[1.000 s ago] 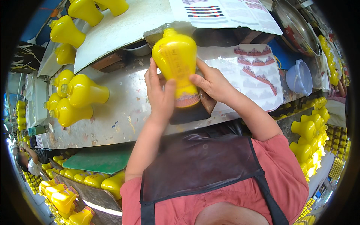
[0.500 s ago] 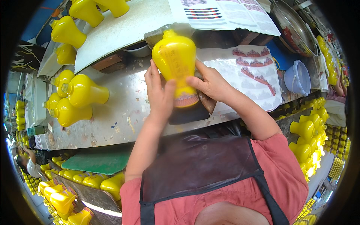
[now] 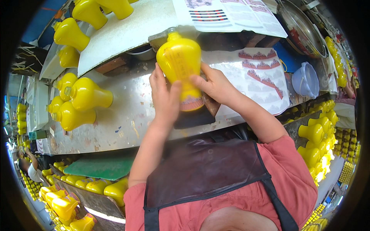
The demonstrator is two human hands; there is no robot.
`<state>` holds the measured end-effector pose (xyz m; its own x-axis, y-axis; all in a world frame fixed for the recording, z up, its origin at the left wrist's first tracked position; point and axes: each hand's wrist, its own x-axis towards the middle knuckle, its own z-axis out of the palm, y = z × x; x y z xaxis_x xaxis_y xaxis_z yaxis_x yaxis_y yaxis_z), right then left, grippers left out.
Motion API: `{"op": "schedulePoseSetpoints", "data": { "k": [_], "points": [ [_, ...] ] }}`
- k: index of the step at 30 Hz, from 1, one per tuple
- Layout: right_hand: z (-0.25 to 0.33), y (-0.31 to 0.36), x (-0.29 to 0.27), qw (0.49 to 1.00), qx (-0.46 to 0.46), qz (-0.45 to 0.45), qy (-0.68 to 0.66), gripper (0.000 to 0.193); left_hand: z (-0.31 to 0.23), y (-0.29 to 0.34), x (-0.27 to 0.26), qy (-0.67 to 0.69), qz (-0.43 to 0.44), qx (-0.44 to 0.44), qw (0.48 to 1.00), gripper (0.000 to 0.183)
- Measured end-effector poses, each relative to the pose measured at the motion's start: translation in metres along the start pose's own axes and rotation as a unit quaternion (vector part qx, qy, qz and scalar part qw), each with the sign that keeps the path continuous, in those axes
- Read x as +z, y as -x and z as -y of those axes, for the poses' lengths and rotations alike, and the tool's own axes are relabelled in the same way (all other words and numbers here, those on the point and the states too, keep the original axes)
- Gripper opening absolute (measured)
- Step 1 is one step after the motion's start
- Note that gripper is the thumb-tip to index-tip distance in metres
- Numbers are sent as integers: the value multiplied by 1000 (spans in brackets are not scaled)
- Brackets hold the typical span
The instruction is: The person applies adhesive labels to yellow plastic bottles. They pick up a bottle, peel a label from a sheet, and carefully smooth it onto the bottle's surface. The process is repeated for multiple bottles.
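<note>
A glossy yellow bottle stands between my hands, broad at the shoulder and narrow at the waist, its short clear neck toward the far side. Faint vertical lettering runs down its front, and a pink-grey patterned band wraps the foot. My left hand grips the left side, thumb on the front. From the right, my right hand holds the waist, its thumb pressed on the front and its other fingers partly hidden behind. Under the bottle's foot lies a dark block.
Several yellow bottles lie at the left of the metal table. A decal sheet lies to the right, beside a pale blue bucket. Across the back are a white board and a printed sheet. Below left sits a green board.
Both hands keep their hold on the bottle, with barely any shift. The lettering on its front looks fainter and more blurred now.
</note>
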<state>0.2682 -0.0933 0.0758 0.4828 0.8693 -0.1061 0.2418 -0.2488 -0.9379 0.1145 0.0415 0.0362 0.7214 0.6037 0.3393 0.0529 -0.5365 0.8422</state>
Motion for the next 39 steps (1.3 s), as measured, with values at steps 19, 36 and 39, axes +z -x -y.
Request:
{"op": "schedulePoseSetpoints", "data": {
  "k": [19,36,39],
  "points": [
    [36,10,-29,981,-116,-112,-103,23,-7,-8,0,153,8,-110,982,100],
    [93,-55,-37,896,-316,-209,233,23,-14,-67,5,210,-41,-99,972,62],
    [87,-62,-39,914,-293,-170,223,23,-20,-76,7,248,-58,-144,956,44]
  ]
}}
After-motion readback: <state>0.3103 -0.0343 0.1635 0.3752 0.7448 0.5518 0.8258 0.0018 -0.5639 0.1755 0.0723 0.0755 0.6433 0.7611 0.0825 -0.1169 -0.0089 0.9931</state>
